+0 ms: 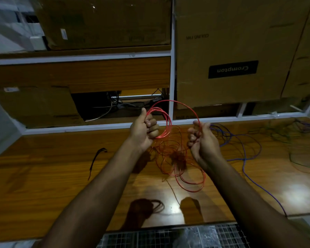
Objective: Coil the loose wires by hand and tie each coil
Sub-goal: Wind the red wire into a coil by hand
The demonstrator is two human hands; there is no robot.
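Currently, red wire [168, 122] partly coiled: several small loops bunched in left hand [144, 130], held above wooden tabletop [52, 167]. One larger loop arcs up and over from that bunch to right hand [202, 140]. Remainder of red wire lies loose and tangled on tabletop below and between both hands, trailing toward near edge.

Left hand: fingers curled round the bunched loops, thumb up along the coil's outer side; firm closed grip on red wire. Right hand: fingers curled, red wire running through them near thumb and forefinger; closed grip on red wire as well. Both hands raised off the surface, well apart from each other, forearms extended from lower edge of view.

Blue wire [243, 158] uncoiled on tabletop right of right hand, sprawled in loose loops, one strand running toward near right edge. Dark wire [304, 158], colour hard to tell in low light, sprawled further right, near table's far right corner. Short black tie [95, 161] lying flat on tabletop, left of left forearm, apart from all wires.

Behind tabletop: white-framed shelving [171, 77] with cardboard boxes; large box [231, 51] at right bearing an upside-down "Crompton" label. Assorted cables [118, 102] visible in dark recess under shelf. Gridded mat [168, 237] at near edge, bottom of view.
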